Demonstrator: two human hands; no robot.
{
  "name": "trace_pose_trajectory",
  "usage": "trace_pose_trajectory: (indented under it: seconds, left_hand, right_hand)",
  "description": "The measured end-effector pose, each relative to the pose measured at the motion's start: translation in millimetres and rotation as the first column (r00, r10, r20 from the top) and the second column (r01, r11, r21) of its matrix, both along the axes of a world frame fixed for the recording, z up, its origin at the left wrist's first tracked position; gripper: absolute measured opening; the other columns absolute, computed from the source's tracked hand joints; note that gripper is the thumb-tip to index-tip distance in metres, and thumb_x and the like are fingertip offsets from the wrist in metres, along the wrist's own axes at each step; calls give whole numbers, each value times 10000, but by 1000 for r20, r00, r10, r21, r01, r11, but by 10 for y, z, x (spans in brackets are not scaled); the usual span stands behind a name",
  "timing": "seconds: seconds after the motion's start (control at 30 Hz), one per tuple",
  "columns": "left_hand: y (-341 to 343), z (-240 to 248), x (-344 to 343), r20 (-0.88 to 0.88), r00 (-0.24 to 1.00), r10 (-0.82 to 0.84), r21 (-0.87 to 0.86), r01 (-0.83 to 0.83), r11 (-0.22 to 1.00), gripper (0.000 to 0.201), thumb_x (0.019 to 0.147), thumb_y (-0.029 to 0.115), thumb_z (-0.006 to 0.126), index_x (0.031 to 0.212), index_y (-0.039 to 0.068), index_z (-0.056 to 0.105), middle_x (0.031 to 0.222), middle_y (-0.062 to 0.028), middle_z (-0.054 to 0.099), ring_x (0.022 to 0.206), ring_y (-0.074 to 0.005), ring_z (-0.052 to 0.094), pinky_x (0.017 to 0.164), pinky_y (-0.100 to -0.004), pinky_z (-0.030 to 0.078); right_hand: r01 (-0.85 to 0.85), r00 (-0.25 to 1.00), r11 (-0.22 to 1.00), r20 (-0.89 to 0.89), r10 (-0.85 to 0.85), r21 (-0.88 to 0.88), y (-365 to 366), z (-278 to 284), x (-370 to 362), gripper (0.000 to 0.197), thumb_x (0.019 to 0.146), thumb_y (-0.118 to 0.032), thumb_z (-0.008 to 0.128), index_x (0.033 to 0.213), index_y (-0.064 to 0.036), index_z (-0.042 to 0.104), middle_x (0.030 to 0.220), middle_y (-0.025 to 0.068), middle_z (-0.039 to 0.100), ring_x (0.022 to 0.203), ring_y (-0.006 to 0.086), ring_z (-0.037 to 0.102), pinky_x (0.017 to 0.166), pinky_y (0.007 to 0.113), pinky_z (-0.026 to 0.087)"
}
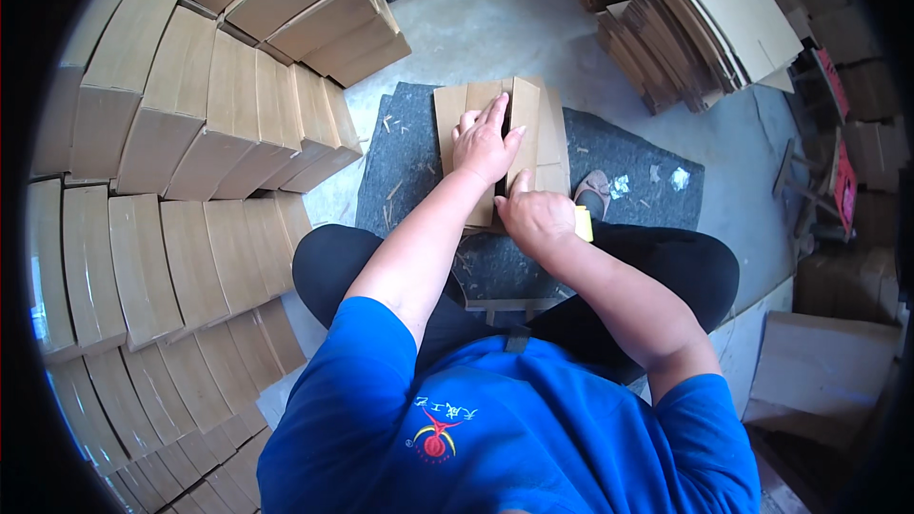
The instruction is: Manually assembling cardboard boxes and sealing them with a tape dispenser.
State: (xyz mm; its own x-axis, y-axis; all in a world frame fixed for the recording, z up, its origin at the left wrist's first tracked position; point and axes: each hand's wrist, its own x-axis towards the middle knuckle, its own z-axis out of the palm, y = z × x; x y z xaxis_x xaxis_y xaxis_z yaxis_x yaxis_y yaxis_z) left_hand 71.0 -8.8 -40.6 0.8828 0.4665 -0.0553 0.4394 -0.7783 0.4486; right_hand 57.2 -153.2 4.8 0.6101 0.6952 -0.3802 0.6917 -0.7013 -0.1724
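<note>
A brown cardboard box (540, 138) stands in front of my knees, its top flaps folded nearly together with a dark gap between them. My left hand (486, 145) lies on the flap left of the gap, fingers stretched forward and thumb reaching across to the right. At the near end of the gap, my right hand (541, 222) is curled with one digit pressing on the right flap. A small yellow object (583, 224) sticks out from the right side of that hand; most of it is hidden, so its kind does not show.
Stacked closed cartons (205, 124) rise along the left. Flat cardboard sheets (709, 14) are piled at the far right. Under the box lies a dark mat (643, 157) with scraps on it. A stand with a red top (844, 181) is at the right.
</note>
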Motion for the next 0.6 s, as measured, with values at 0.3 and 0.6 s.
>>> trace_pose_trajectory:
  seconds: [0.3, 0.6]
  left_hand:
    - [9, -256, -131, -34, 999, -40, 235, 47, 971, 535, 958, 383, 538, 1459, 213, 457, 1593, -5, 316, 1348, -220, 372, 1098, -403, 299]
    - [153, -129, 9, -76, 984, -162, 177, 173, 969, 496, 936, 391, 565, 1383, 178, 534, 1526, -49, 400, 1374, -245, 350, 1131, -509, 239]
  right_hand:
    - [-82, 996, 992, -54, 77, -96, 20, -20, -97, 828, 936, -493, 565, 1487, 55, 282, 826, 132, 731, 737, 254, 726, 677, 385, 561]
    - [-140, 987, 978, 54, 150, -156, -198, -290, -149, 962, 862, -426, 700, 1531, 25, 178, 844, 106, 730, 743, 239, 725, 650, 361, 553]
